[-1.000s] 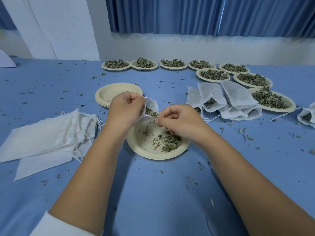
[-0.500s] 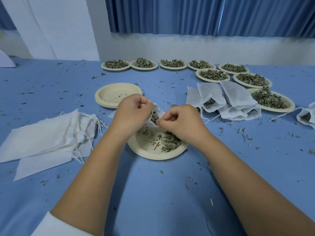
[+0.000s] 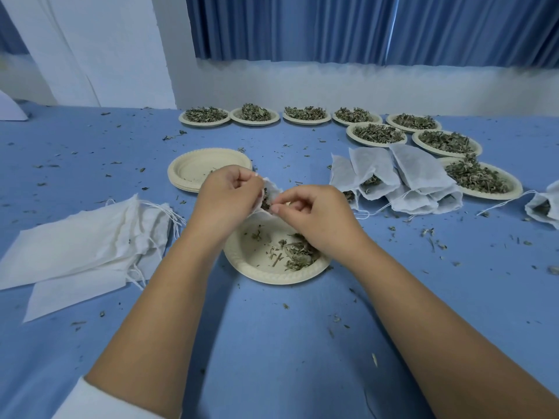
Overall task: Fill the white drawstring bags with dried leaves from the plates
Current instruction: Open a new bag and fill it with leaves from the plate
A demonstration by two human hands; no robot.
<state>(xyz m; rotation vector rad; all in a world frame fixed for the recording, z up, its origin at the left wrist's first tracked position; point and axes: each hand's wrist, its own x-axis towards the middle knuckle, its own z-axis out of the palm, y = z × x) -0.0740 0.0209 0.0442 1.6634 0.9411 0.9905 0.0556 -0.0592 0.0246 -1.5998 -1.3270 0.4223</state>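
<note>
Paper plate (image 3: 272,275) sits just under the fingers, with a few dried leaves (image 3: 298,256) on it. Above it, left hand (image 3: 227,196) grips a white drawstring bag (image 3: 273,191), fingers curled on the cloth. Right hand (image 3: 311,213) pinches the bag's mouth, fingertips together. Beyond the fingers: empty plate stack (image 3: 196,172), filled bags (image 3: 393,176), full plates (image 3: 305,119).

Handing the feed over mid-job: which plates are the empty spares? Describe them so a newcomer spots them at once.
On the blue table, a row of leaf-heaped plates lines the far edge. Nearer, just beyond the left hand, sits a stack of pale plates. Unlike every other plate, it carries no leaf heap, and it is a stack rather than a single plate.
</note>
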